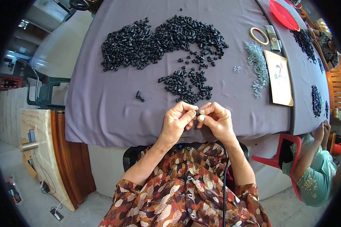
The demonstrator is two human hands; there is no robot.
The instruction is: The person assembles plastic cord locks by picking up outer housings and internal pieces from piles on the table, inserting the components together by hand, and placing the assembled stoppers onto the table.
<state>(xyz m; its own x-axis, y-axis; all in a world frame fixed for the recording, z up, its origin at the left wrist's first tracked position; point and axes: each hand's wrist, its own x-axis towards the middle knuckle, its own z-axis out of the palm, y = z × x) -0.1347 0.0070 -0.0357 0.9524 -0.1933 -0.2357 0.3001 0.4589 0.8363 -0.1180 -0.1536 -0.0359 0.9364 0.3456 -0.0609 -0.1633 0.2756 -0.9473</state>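
Near the table's front edge, my left hand (180, 118) and my right hand (215, 118) meet fingertip to fingertip. Both pinch one small black plastic piece (197, 113), mostly covered by the fingers. Just beyond them lies a small heap of black plastic pieces (178, 84), short and tube-like. Farther back spreads a much larger pile of the same pieces (132, 44). A few black pieces (140, 97) lie apart to the left of my hands. On the right, a heap of small clear pieces (258, 64) rests on the cloth.
A grey cloth covers the table (102, 109). To the right lie a paper sheet (279, 77), a roll of tape (258, 36) and a flat grey packet (273, 38). A red tray (284, 14) sits at the far right. Another person (314, 166) sits at right; a green chair (45, 87) stands left.
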